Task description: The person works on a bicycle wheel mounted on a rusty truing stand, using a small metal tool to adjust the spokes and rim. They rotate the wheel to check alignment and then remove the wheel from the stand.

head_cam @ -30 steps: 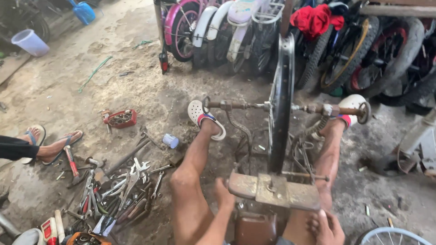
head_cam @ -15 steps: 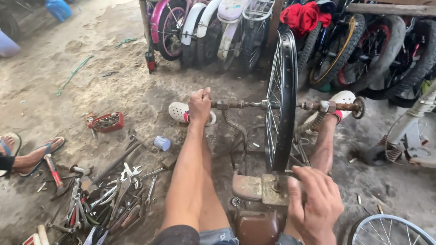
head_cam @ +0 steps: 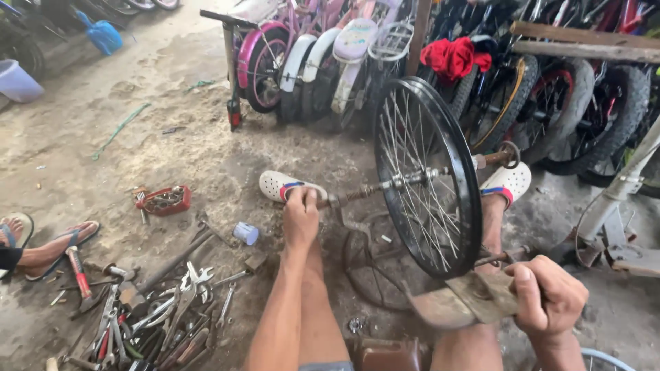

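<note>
One bicycle wheel (head_cam: pixel 426 175) stands upright on its axle above the dirt floor (head_cam: pixel 103 158), now seen closer than a second ago. The left hand (head_cam: pixel 301 218) has moved up and closed around the axle end; the right hand (head_cam: pixel 546 295) now grips the rusty metal plate (head_cam: pixel 467 301). Two white clogs (head_cam: pixel 289 185) brace the axle. One red tray (head_cam: pixel 163 200) lies beside many wrenches (head_cam: pixel 172 309).

Open dirt floor (head_cam: pixel 172 158) is lying free beyond the left hand (head_cam: pixel 301 218). A heap of steel wrenches and pliers (head_cam: pixel 158 316) is crowding the near left. The upright black spoked bicycle wheel (head_cam: pixel 427 175) is dividing the middle, with the parked row of children's bicycles (head_cam: pixel 330 62) walling the far side.
</note>
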